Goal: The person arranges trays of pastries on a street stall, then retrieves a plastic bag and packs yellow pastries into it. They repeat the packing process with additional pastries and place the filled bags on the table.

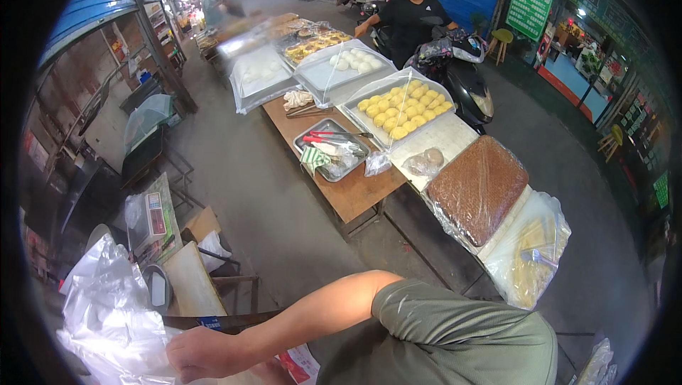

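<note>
My right arm reaches across the bottom of the view, and my right hand (205,354) is closed at the edge of a bundle of thin clear plastic bags (114,310). Its fingertips are partly hidden by the hand itself. Below that forearm shows a small patch of skin, seemingly my left hand (269,372); the frame's edge cuts it off, so its grip cannot be seen. A red and white printed packet (298,363) lies beside it. Behind the bags are a round metal container (163,302) and a digital scale (154,214) on a side table.
A long stall table (341,193) holds a tray of yellow buns (405,110), white buns (357,60), a wrapped brown cake slab (479,188), a bagged pale food (525,257) and a metal tray with red-handled tongs (330,150). A person (413,22) sits by a scooter (463,76) beyond.
</note>
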{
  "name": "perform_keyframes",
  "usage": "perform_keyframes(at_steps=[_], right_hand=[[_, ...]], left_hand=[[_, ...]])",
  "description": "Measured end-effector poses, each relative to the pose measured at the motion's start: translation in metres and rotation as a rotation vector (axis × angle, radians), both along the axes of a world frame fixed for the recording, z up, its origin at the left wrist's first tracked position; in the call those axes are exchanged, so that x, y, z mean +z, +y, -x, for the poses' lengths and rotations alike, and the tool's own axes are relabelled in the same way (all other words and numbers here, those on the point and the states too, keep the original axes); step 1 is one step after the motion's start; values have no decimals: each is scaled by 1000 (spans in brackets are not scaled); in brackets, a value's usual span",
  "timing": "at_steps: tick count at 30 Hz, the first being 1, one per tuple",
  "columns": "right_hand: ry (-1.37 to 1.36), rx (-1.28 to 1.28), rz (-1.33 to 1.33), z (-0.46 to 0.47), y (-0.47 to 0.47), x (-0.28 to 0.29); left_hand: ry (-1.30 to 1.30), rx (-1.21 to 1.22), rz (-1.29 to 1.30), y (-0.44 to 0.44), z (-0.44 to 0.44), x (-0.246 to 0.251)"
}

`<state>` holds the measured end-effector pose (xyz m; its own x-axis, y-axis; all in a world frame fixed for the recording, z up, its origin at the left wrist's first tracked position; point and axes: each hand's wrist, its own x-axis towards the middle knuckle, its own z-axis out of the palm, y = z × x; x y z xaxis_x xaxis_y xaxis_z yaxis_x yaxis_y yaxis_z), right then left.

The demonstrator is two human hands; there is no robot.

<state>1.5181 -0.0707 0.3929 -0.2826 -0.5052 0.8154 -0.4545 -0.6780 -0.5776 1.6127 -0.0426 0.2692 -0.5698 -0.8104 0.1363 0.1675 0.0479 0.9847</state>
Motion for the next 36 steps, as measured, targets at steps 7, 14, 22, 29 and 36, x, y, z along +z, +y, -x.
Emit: perform_keyframes(at_steps=[7, 14, 22, 29, 36], right_hand=[[309, 12, -77, 60, 23, -2], [534, -73, -458, 158, 94, -68], [-133, -317, -567, 287, 243, -133], [-189, -617, -742, 363, 303, -159], [-179, -889, -814, 432, 314, -187]], left_hand=[[0, -22, -69, 27, 80, -17], [-28, -118, -191, 44, 119, -19], [31, -779, -492, 62, 207, -2], [107, -954, -774, 59, 380, -20], [81, -913, -1140, 41, 547, -46]])
